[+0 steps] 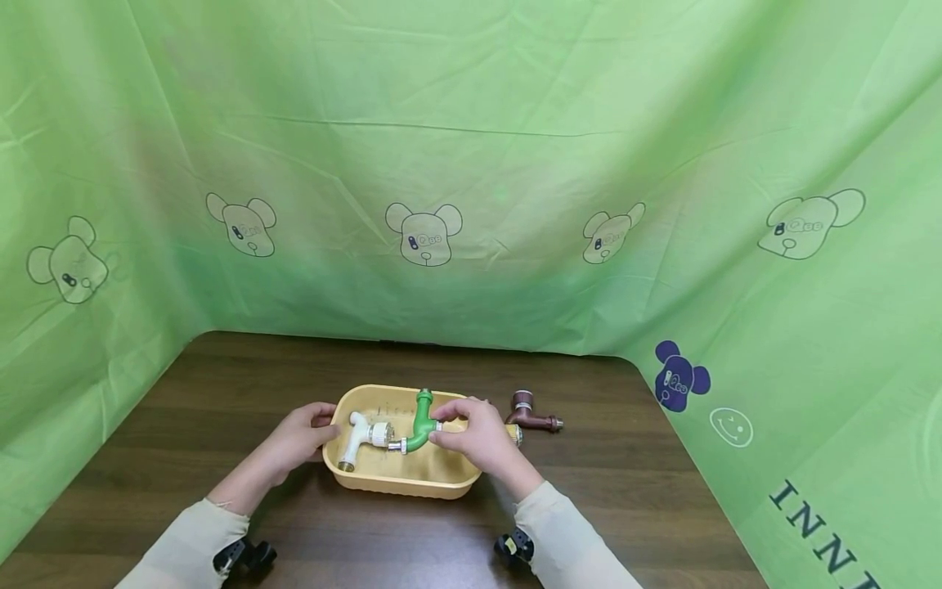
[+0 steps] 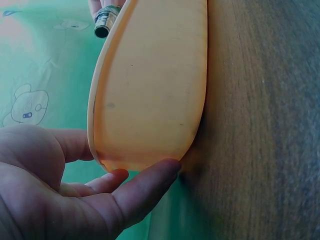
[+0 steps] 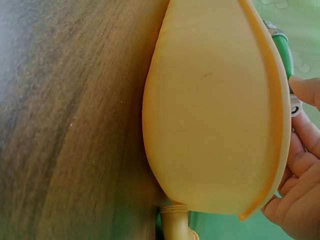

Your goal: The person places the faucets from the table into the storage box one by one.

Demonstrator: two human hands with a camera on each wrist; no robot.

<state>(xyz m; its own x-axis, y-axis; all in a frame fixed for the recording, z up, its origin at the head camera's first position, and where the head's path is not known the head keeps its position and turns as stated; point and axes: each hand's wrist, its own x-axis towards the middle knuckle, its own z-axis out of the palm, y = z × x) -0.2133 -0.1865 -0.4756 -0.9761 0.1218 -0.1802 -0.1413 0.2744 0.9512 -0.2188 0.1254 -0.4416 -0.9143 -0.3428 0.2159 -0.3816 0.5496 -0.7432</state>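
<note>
A yellow plastic basin (image 1: 397, 485) stands on the table. My left hand (image 1: 298, 442) grips its left end; in the left wrist view the fingers (image 2: 145, 192) reach around the end wall. With thumb and fingers my right hand (image 1: 478, 438) pinches a green faucet (image 1: 423, 425) over the basin, near its white-and-metal fitting. A white faucet (image 1: 356, 442) lies in the basin's left part, its ribbed collar toward the green faucet's metal end. In the right wrist view the basin wall (image 3: 215, 110) hides most of the green faucet.
Right of the basin lies a dark red faucet (image 1: 537, 421). Beside it, partly behind my right hand, is a yellowish faucet (image 1: 513, 432) with a metal end. A green printed curtain (image 1: 441, 311) hangs along the back and sides of the brown wooden table (image 1: 243, 368).
</note>
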